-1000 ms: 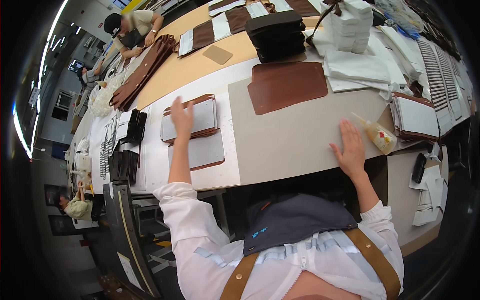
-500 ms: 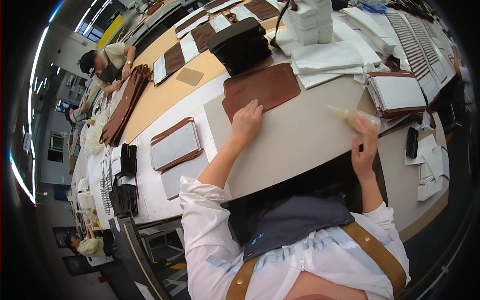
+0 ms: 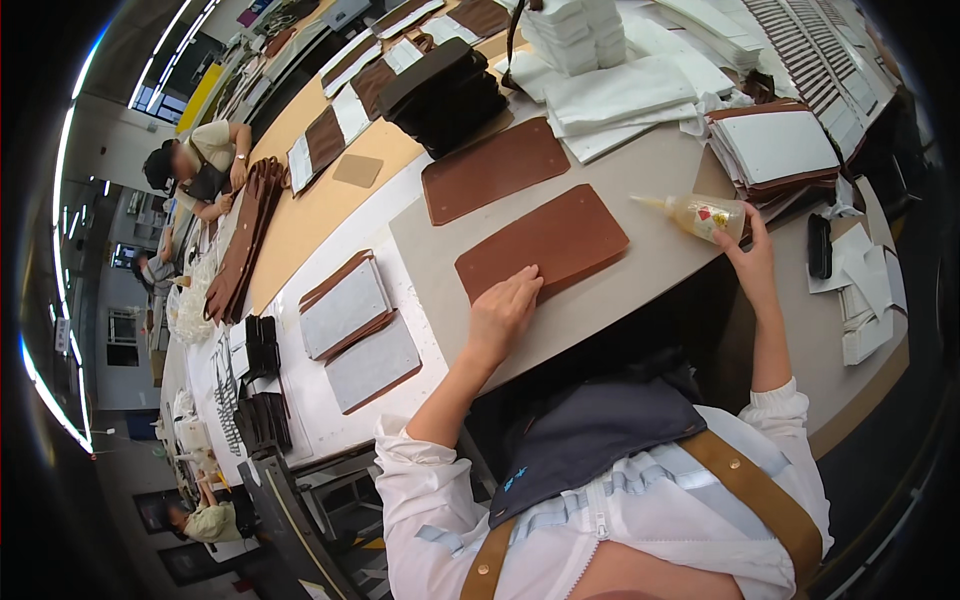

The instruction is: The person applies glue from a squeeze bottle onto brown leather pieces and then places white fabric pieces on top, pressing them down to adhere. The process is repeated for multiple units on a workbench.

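Bottle (image 3: 706, 216) points leftward, long axis sideways, gripped by right hand (image 3: 750, 256); left hand (image 3: 502, 314), unclenched, touches brown panel (image 3: 552, 240).

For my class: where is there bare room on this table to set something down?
Bare: grey board between bottle, white sheets and brown panels; tan surface between brown strips and tan card. Crowded: the far side, around the black stack and white stack.
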A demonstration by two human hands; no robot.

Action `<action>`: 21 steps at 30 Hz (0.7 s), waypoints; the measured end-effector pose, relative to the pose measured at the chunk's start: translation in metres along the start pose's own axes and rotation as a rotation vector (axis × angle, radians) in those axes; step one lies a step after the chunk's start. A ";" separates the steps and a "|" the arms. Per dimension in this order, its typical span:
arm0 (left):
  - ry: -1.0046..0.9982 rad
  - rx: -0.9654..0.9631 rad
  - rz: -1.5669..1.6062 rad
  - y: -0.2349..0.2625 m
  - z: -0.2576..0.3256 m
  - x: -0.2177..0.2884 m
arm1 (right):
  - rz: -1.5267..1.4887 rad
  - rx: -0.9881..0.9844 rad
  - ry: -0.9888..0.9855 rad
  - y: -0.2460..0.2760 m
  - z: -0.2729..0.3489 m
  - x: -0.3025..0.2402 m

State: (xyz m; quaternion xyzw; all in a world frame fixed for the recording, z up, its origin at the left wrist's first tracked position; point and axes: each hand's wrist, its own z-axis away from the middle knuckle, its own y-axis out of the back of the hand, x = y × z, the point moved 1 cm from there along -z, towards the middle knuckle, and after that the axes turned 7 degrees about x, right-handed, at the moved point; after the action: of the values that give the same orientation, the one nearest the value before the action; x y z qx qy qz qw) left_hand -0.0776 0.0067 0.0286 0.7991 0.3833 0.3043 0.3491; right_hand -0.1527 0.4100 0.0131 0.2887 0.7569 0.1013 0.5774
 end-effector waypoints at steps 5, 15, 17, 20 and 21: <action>0.012 0.028 0.051 -0.006 0.006 0.023 | -0.657 0.139 -0.204 -0.001 -0.006 -0.031; 0.062 -0.048 0.100 -0.015 0.019 0.044 | -0.620 0.158 -0.132 -0.037 -0.006 -0.065; 0.075 -0.108 0.025 -0.002 0.010 0.062 | -0.527 0.211 -0.053 -0.044 -0.001 -0.065; 0.097 -0.160 -0.022 0.006 0.013 0.076 | -0.437 0.267 -0.036 -0.052 0.004 -0.070; 0.104 -0.171 -0.027 0.008 0.016 0.078 | -0.456 0.260 -0.048 -0.056 0.005 -0.068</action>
State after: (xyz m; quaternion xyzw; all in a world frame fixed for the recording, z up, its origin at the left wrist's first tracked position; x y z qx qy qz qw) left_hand -0.0215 0.0618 0.0428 0.7443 0.3841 0.3724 0.3997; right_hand -0.1545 0.3256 0.0401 0.1849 0.7951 -0.1367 0.5612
